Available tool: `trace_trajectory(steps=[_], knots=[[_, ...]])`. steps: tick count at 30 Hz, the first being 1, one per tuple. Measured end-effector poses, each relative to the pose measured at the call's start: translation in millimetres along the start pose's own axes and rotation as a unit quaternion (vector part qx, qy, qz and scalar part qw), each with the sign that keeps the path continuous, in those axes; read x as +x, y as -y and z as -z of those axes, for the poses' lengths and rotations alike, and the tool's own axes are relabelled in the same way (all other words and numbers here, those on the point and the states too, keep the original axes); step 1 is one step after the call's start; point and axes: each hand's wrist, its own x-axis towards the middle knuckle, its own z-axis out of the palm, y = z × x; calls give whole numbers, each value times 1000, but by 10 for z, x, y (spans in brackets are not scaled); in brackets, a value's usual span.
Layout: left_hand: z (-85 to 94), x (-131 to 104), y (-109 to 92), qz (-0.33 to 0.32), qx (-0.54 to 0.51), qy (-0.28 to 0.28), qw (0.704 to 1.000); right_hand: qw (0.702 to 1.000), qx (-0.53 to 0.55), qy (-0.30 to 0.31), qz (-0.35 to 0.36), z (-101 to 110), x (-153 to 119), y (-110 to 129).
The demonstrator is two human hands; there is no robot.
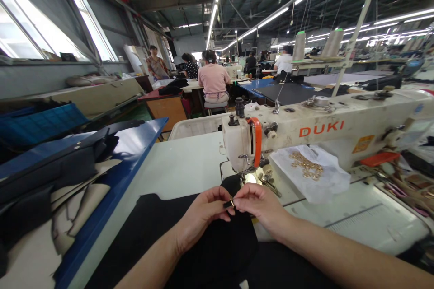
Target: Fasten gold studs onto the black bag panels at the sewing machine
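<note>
Both hands meet in front of the needle area of a white sewing machine (322, 126). My left hand (206, 210) pinches a short black strap (228, 205) between thumb and fingers. Around the strap sits a small gold ring (232, 202), and my right hand (259, 203) pinches it from the other side. Black fabric (217, 253) lies below both hands and reaches across the table's front. Gold rings (307, 165) lie heaped on a white plastic sheet (334, 185) under the machine's arm.
On the left, a blue table (135, 158) bears stacked black and beige pieces (68, 167). An orange guard (257, 142) hangs on the machine head. Thread cones (299, 46) stand behind the machine. Several people sit or stand farther back, one in a pink top (213, 79).
</note>
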Motion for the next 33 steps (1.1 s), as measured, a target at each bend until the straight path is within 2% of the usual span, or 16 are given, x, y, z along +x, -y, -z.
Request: trace_trajectory(steps=[5,9,14,20,27,33], knots=[[-5,-9,13,7,11,-26,1000,995,-56,20,77,33,-8,-90],[2,25,66,-5,63,-43,997,989,-111,57,80,5,-65,-114],[1,56,120,-39,123,-79,988,981,-169,48,88,-20,-102,-88],[-17,40,117,-42,127,-62,989,958,-246,19,143,75,-64,-68],[-8,43,105,-46,128,-66,989,956,-256,-3,141,105,-28,-77],[25,31,57,-19,92,-12,995,989,-120,23,88,105,-7,-112]])
